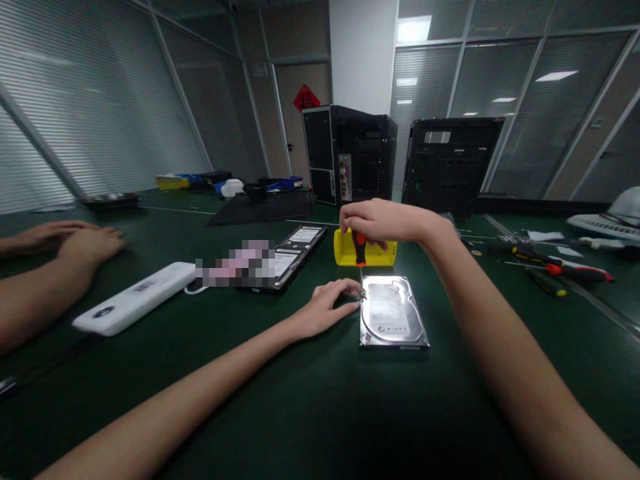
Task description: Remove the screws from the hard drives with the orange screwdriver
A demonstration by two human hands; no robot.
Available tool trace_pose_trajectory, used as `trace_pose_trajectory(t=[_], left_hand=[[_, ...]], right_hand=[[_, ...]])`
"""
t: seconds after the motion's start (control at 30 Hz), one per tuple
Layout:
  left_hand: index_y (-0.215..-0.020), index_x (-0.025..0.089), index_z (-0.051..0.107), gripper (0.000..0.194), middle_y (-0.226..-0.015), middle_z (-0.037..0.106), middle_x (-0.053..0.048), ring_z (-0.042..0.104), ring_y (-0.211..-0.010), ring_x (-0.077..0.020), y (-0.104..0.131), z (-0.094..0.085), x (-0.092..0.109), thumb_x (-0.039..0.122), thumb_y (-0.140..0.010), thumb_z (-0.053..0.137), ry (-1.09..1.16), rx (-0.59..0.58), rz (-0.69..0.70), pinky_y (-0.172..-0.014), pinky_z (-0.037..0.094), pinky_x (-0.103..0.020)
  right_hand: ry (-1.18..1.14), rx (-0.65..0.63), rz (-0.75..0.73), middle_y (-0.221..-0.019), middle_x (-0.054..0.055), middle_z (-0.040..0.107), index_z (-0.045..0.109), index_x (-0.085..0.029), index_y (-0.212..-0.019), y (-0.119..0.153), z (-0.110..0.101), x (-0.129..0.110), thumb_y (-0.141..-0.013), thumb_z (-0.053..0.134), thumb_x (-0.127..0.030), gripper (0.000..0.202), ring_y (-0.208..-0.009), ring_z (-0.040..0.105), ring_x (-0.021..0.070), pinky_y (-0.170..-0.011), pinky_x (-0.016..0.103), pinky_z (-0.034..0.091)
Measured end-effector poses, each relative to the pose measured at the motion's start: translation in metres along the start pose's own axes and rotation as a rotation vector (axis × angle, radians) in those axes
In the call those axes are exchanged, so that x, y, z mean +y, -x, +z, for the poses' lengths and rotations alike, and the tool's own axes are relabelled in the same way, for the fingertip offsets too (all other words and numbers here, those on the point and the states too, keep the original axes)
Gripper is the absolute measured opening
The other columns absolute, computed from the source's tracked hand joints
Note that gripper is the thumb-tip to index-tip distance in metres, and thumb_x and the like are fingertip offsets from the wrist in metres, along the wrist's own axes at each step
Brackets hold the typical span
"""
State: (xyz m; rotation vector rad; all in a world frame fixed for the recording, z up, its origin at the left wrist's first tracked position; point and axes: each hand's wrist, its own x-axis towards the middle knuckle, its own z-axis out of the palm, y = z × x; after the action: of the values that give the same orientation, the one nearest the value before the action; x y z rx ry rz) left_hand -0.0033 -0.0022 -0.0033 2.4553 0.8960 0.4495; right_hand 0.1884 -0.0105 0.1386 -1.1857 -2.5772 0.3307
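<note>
A silver hard drive lies flat on the dark green table in front of me, label side up. My left hand rests at its left edge, with thumb and curled fingertips against the side near the far corner. From above, my right hand grips a screwdriver with a red and black handle. The screwdriver stands upright and its thin shaft points down at the drive's far left corner; the exact tip is too small to make out. Just behind it is a yellow plastic bin, partly hidden by my right hand.
Left of centre are more hard drives, beside a blurred patch. A white power strip lies nearer, and another person's hands rest at far left. Tools, including red-handled pliers, lie right. A computer case stands behind.
</note>
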Motion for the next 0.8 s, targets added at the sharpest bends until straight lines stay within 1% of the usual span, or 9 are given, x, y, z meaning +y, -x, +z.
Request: trace_pose_trajectory(t=[0.17,0.27,0.33,0.4,0.5,0.53,0.6,0.7,0.8], left_hand=[[-0.113,0.027,0.047,0.028,-0.108,0.056,-0.001,0.048,-0.105,-0.0203,-0.0003,-0.0003,0.0005,0.039,-0.088,0.044,-0.004,0.004,0.001,-0.095,0.028,-0.039],[-0.113,0.027,0.047,0.029,-0.108,0.056,-0.001,0.048,-0.105,-0.0202,0.0,-0.0007,0.0012,0.04,-0.088,0.044,-0.005,0.003,-0.004,-0.095,0.027,-0.039],[-0.113,0.026,0.047,0.03,-0.108,0.056,-0.001,0.048,-0.105,-0.0205,0.0002,-0.0008,0.0014,0.041,-0.088,0.044,-0.006,0.003,-0.005,-0.095,0.028,-0.039],[-0.113,0.026,0.047,0.03,-0.108,0.056,-0.001,0.048,-0.105,-0.0207,0.0003,-0.0008,0.0013,0.041,-0.088,0.044,-0.008,0.005,-0.004,-0.094,0.028,-0.039],[-0.113,0.026,0.047,0.03,-0.108,0.057,-0.001,0.049,-0.105,-0.0207,0.0003,-0.0006,0.0009,0.041,-0.088,0.043,-0.012,0.005,0.001,-0.094,0.028,-0.039],[-0.113,0.026,0.047,0.03,-0.108,0.057,-0.001,0.048,-0.105,-0.0208,0.0003,-0.0005,0.0008,0.041,-0.088,0.043,-0.014,0.005,0.001,-0.094,0.029,-0.039],[-0.114,0.026,0.047,0.031,-0.108,0.057,-0.002,0.048,-0.105,-0.021,0.0001,-0.0003,0.0007,0.042,-0.088,0.043,-0.016,0.005,-0.003,-0.094,0.029,-0.039],[-0.114,0.026,0.047,0.031,-0.108,0.056,-0.002,0.048,-0.105,-0.0212,-0.0001,-0.0004,0.0009,0.042,-0.088,0.043,-0.013,0.003,-0.007,-0.094,0.029,-0.039],[-0.114,0.026,0.047,0.032,-0.108,0.056,-0.002,0.048,-0.105,-0.0214,0.0,-0.0012,0.002,0.043,-0.088,0.043,-0.006,0.0,-0.009,-0.095,0.028,-0.04]], right_hand=[[0.043,0.004,-0.021,-0.08,0.003,0.062,0.055,-0.016,-0.092,-0.0011,0.0004,0.0007,-0.09,0.031,-0.039,0.034,-0.047,0.052,0.0066,-0.043,0.018,0.035],[0.035,0.001,0.0,-0.079,0.004,0.062,0.057,-0.015,-0.087,-0.0016,0.0003,0.0006,-0.089,0.031,-0.047,0.042,-0.05,0.052,0.0068,-0.046,0.018,0.036],[-0.007,0.0,0.023,-0.078,0.005,0.062,0.057,-0.015,-0.088,-0.0016,0.0005,0.001,-0.088,0.028,-0.053,0.048,-0.052,0.053,0.0078,-0.046,0.018,0.036],[-0.048,-0.009,0.04,-0.079,0.006,0.062,0.057,-0.014,-0.089,-0.0013,0.0011,0.0017,-0.09,0.024,-0.05,0.05,-0.051,0.052,0.008,-0.044,0.019,0.036],[-0.061,-0.029,0.046,-0.08,0.006,0.062,0.057,-0.013,-0.09,-0.0009,0.0016,0.002,-0.092,0.021,-0.037,0.043,-0.048,0.051,0.0077,-0.044,0.02,0.035],[-0.051,-0.03,0.039,-0.079,0.006,0.062,0.057,-0.012,-0.09,-0.0009,0.0015,0.0016,-0.092,0.021,-0.034,0.042,-0.048,0.05,0.0074,-0.044,0.02,0.034],[-0.018,-0.012,0.018,-0.075,0.005,0.061,0.057,-0.012,-0.091,-0.0007,0.001,0.0003,-0.092,0.022,-0.035,0.042,-0.046,0.048,0.0066,-0.045,0.02,0.034],[0.026,0.013,0.011,-0.066,0.004,0.059,0.058,-0.011,-0.091,-0.0002,-0.0002,-0.0019,-0.093,0.023,-0.042,0.046,-0.043,0.048,0.0061,-0.046,0.019,0.034],[0.017,0.008,0.025,-0.062,0.004,0.058,0.06,-0.011,-0.09,0.0003,-0.0008,-0.0028,-0.091,0.025,-0.048,0.051,-0.042,0.047,0.006,-0.043,0.019,0.033]])
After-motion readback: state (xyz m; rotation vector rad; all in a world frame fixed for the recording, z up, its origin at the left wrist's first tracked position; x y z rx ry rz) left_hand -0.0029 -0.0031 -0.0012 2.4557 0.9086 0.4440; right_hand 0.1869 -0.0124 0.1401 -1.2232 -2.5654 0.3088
